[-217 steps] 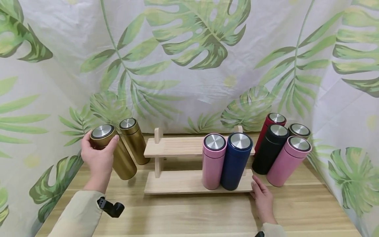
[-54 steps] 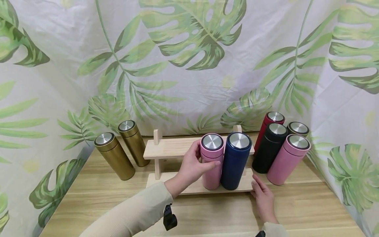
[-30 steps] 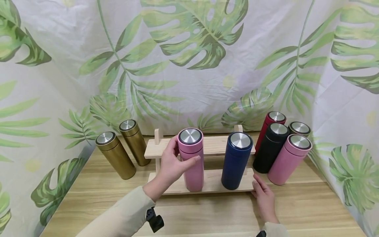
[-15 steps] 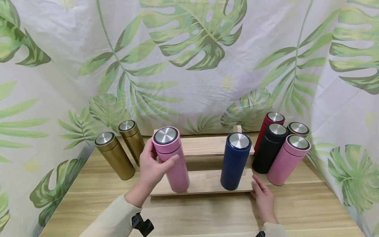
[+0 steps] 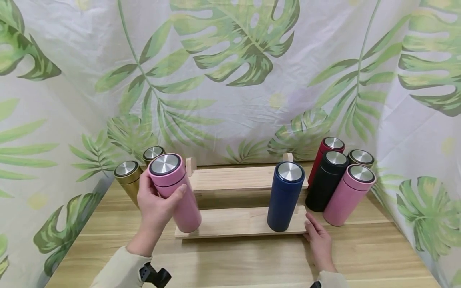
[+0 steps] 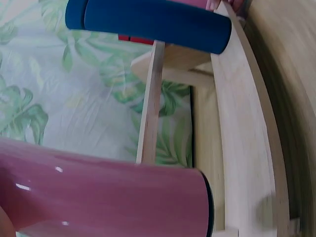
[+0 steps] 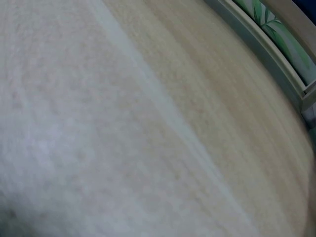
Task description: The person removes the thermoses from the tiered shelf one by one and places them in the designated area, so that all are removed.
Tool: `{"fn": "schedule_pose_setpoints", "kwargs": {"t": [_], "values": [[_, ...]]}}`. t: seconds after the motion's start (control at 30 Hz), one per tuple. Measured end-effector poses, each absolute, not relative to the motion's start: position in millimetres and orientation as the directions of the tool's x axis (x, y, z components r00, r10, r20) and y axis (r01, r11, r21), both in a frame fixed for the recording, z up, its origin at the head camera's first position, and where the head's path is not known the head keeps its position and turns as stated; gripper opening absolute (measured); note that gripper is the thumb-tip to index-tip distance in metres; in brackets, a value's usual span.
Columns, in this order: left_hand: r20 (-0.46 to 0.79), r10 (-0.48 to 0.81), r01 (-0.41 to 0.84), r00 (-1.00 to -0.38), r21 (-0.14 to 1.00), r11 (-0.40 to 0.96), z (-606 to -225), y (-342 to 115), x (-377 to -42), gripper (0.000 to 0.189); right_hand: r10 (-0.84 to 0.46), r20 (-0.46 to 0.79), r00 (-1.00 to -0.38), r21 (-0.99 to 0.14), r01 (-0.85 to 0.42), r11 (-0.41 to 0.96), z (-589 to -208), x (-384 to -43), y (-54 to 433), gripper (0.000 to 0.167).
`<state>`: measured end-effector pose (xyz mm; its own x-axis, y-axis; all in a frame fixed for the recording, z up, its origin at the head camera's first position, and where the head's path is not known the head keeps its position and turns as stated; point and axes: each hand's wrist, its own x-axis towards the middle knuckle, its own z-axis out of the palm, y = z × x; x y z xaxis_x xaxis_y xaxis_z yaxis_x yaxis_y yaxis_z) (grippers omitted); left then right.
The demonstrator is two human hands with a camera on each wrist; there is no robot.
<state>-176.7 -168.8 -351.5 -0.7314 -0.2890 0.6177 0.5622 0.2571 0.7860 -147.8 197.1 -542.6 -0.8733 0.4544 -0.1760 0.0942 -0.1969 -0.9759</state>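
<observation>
My left hand [image 5: 156, 204] grips a pink thermos bottle [image 5: 185, 210] near its steel-topped lid, thumb across the front. The bottle leans slightly over the left end of the lower board of a two-tier wooden shelf [image 5: 230, 222]. In the left wrist view the base of the pink bottle [image 6: 123, 197] is close over that board [image 6: 247, 148]. A navy blue thermos bottle [image 5: 284, 200] stands on the board's right part. My right hand [image 5: 318, 240] holds the board's right end at the front corner, thumb on the near side; its other fingers are partly hidden.
Two gold bottles [image 5: 126, 176] stand left of the shelf, partly behind the pink bottle and left hand. Right of it cluster a red bottle [image 5: 321, 154], a black one [image 5: 325, 184], another pink one [image 5: 345, 200] and a gold-rimmed one [image 5: 361, 158]. A leaf-print cloth [image 5: 230, 120] hangs behind.
My left hand released a gold bottle at the left, took the pink bottle from beside the navy one, and carried it left to the shelf's left end. The right hand stayed put.
</observation>
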Motion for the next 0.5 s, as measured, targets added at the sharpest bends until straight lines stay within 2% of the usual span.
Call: {"fn": "schedule_pose_setpoints", "kwargs": {"t": [0.2,0.5], "values": [[0.563,-0.403,0.506,-0.721,0.826,0.249,-351.9,-184.6,-176.9,0.071,0.454,-0.173,-0.874,-0.978,0.097,-0.186,-543.2,-147.4,197.2,0.045],[0.527,-0.532,0.424,-0.663,0.85,0.313,-361.3,-205.7,-185.9,0.072,0.467,-0.173,-0.867,-0.976,0.088,-0.198,-541.0,-147.8,195.4,0.04]]}}
